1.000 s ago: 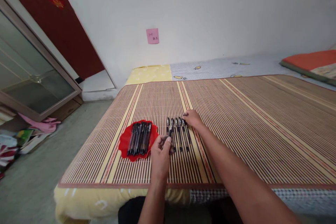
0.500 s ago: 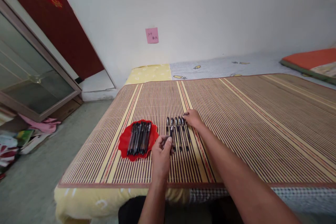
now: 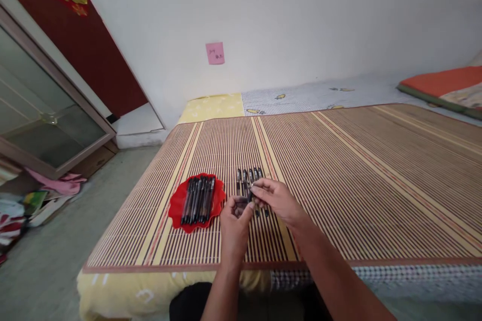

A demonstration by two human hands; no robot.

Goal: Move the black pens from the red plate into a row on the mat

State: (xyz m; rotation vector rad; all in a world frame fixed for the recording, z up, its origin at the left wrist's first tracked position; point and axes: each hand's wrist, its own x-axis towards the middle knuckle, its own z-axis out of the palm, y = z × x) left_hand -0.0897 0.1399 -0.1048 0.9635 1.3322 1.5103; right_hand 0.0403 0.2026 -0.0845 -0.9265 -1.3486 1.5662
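My left hand (image 3: pixel 236 210) is closed on a black pen (image 3: pixel 250 195), most of it hidden by the fingers. My right hand (image 3: pixel 273 198) pinches at the pen's upper end, its fingertips meeting those of the left. Any small part inside the right fingers is too hidden to make out. Just beyond and beneath both hands, several black-capped pens (image 3: pixel 244 176) lie side by side on the striped mat (image 3: pixel 320 185). To the left, a red scalloped plate (image 3: pixel 176 205) carries a bundle of several dark pens (image 3: pixel 198 200).
The mat covers a bed with yellow and checked bedding (image 3: pixel 211 105). Folded orange bedding (image 3: pixel 440 83) lies at the far right. A pink note (image 3: pixel 215 53) is stuck to the wall. Left of the bed are a glass-panelled door (image 3: pixel 52 110) and clutter on the floor.
My right hand has come left and nearer from the right end of the pen row, and now meets my left hand. The left hand still grips the pen, which is now more covered.
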